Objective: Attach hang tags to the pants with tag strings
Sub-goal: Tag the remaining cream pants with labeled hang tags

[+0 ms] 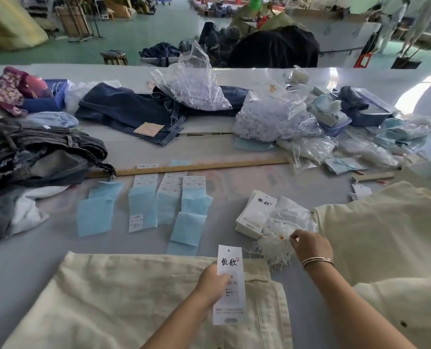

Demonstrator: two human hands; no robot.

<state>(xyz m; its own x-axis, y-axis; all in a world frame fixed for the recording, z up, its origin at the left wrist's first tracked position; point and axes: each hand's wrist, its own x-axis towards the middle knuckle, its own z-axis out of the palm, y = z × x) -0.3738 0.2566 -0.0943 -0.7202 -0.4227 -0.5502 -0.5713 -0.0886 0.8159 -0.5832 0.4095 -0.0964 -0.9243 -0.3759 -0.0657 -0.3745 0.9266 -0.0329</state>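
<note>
table [310,187]: left hand [213,285] holds hang tag [230,278]; right hand [310,244] pinches tag strings [274,246].

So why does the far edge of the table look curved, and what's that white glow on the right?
Head view: the wide-angle lens bows the table edge and wooden ruler; the glow is blown-out glare at the table's right end; the hang tag in the left hand reads sharply, while the background floor is soft.

hands [210,285]: 2 | wooden rulers [199,167]: 2 | bracelets [317,261]: 2
</note>
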